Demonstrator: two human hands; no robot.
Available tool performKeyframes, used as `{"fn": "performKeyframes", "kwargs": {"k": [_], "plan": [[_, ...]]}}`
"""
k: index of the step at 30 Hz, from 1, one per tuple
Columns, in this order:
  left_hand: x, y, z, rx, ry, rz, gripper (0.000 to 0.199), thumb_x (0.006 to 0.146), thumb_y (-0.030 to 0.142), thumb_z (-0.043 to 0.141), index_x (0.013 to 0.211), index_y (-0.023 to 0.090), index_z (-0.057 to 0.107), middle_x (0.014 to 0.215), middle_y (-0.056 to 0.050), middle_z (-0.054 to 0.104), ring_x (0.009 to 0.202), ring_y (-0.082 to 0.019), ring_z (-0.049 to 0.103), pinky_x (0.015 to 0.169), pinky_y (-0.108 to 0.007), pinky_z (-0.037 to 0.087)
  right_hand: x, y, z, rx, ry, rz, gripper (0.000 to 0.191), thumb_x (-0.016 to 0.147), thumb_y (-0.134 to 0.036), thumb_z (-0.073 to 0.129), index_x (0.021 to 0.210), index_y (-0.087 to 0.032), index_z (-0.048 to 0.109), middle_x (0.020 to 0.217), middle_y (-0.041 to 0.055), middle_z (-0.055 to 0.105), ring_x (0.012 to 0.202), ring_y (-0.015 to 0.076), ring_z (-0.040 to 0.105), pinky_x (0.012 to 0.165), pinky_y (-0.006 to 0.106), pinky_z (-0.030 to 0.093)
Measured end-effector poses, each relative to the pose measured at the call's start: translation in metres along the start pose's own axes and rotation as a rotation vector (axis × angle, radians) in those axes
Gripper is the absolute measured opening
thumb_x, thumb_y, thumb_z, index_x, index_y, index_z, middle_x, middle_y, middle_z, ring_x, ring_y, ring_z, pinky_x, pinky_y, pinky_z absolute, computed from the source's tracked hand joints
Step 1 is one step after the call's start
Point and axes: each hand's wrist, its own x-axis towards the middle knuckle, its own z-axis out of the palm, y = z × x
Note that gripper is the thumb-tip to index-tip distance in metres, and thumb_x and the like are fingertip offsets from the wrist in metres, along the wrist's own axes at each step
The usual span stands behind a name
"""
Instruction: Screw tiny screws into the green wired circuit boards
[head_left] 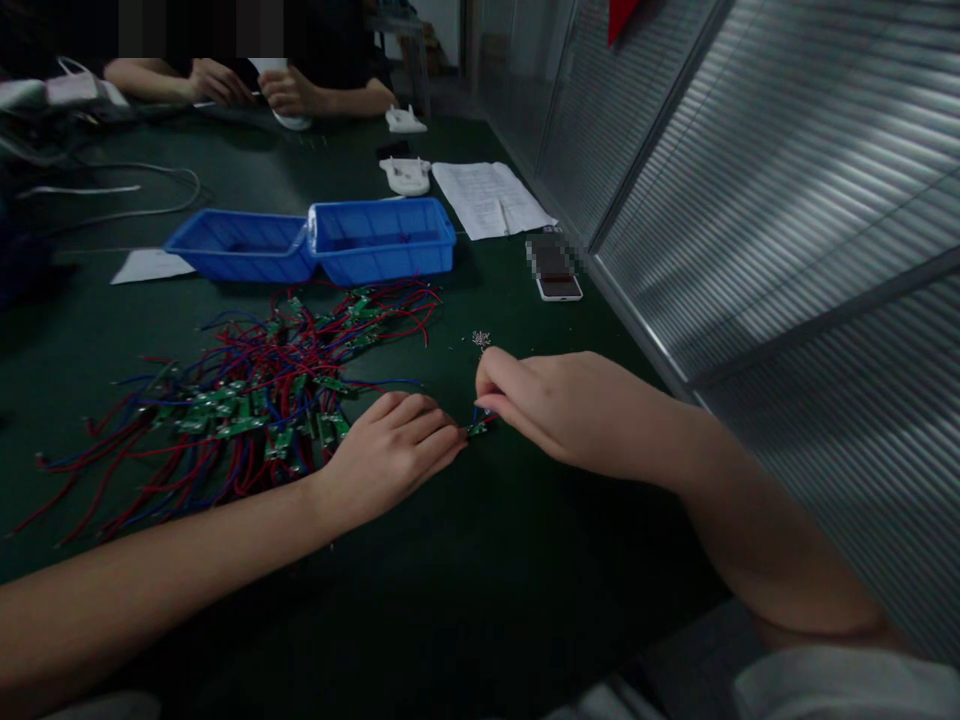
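Observation:
My left hand (401, 445) is closed, its fingertips gripping one end of a small green circuit board (478, 429) with red and blue wires. Just to the right, my right hand (544, 400) is pinched close over that board's wires. Its fingers hide whatever they hold, so I cannot make it out. A little heap of tiny metal parts (481, 338) lies just beyond my right fingertips. Left of my hands spreads a large tangled pile of green circuit boards (240, 405) with red and blue wires.
Two blue plastic bins (382, 245) stand behind the pile. Papers (491, 195), a phone (559, 285) and white plastic parts (406, 176) lie farther back. Across the table (480, 560), a co-worker's hands (289, 92) hold a white object. A partition with blinds (750, 200) runs along the right.

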Motion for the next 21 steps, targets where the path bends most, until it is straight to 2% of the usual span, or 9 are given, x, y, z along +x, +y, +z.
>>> {"fn": "performKeyframes", "kwargs": {"k": [3,6,8,10,12,14,17,21], "plan": [[-0.001,0.0,0.0,0.006,0.012,0.007,0.009,0.088,0.026,0.053,0.086,0.02,0.059,0.081,-0.001,0.063,0.082,-0.019,0.051,0.07,-0.033,0.032,0.003,-0.001,0.007,-0.15,0.083,0.01,0.037,0.094,-0.048,0.028,0.091,-0.02,0.052,0.062,0.0007,0.059,0.056,0.0141,0.056,0.047,0.025,0.018],[-0.001,0.0,0.0,0.01,0.006,0.004,0.009,0.087,0.027,0.054,0.085,0.02,0.06,0.079,0.0,0.062,0.081,-0.019,0.051,0.069,-0.033,0.031,0.006,-0.007,0.013,-0.284,0.179,0.146,0.048,0.093,-0.051,0.023,0.075,-0.019,0.055,0.057,0.0038,0.057,0.054,0.0164,0.056,0.048,0.026,0.013],[-0.001,0.0,-0.001,0.013,0.007,0.001,0.01,0.088,0.027,0.053,0.085,0.02,0.06,0.08,0.0,0.063,0.082,-0.019,0.051,0.069,-0.033,0.031,0.006,-0.008,0.013,-0.287,0.194,0.22,0.049,0.091,-0.053,0.025,0.07,-0.019,0.054,0.056,0.0048,0.057,0.054,0.0173,0.056,0.048,0.026,0.013],[0.0,0.0,-0.001,0.012,0.009,-0.002,0.011,0.088,0.027,0.053,0.084,0.02,0.06,0.078,0.0,0.062,0.082,-0.019,0.051,0.07,-0.033,0.031,0.004,-0.008,0.01,-0.207,0.174,0.198,0.038,0.089,-0.048,0.034,0.079,-0.019,0.055,0.064,0.0041,0.061,0.057,0.0167,0.056,0.048,0.026,0.015],[0.0,0.0,-0.002,0.01,0.005,-0.005,0.012,0.088,0.028,0.053,0.083,0.02,0.06,0.077,0.0,0.062,0.082,-0.019,0.051,0.069,-0.033,0.031,0.002,-0.005,0.005,-0.083,0.121,0.119,0.023,0.089,-0.035,0.038,0.095,-0.018,0.052,0.076,0.0033,0.064,0.061,0.0146,0.057,0.047,0.024,0.019],[0.0,0.0,-0.003,0.007,0.002,-0.001,0.011,0.088,0.028,0.053,0.085,0.021,0.061,0.077,0.0,0.063,0.082,-0.019,0.051,0.069,-0.032,0.031,0.0,-0.003,0.001,0.004,0.044,0.053,0.021,0.091,-0.028,0.035,0.103,-0.016,0.048,0.078,0.0032,0.064,0.062,0.0125,0.057,0.048,0.023,0.022],[0.0,-0.001,-0.003,0.009,0.024,0.005,0.01,0.087,0.028,0.054,0.087,0.021,0.062,0.08,0.0,0.065,0.084,-0.019,0.052,0.07,-0.033,0.032,-0.001,-0.003,0.002,-0.002,-0.002,0.014,0.029,0.094,-0.04,0.033,0.099,-0.017,0.05,0.068,0.0016,0.062,0.055,0.011,0.055,0.047,0.022,0.021],[-0.001,-0.001,-0.003,0.005,0.07,0.005,0.01,0.086,0.027,0.056,0.084,0.021,0.063,0.077,0.001,0.067,0.084,-0.02,0.052,0.07,-0.034,0.032,0.003,-0.011,0.012,-0.155,0.151,0.101,0.049,0.09,-0.058,0.029,0.083,-0.02,0.058,0.056,0.0017,0.057,0.051,0.0131,0.054,0.048,0.024,0.017]]}}
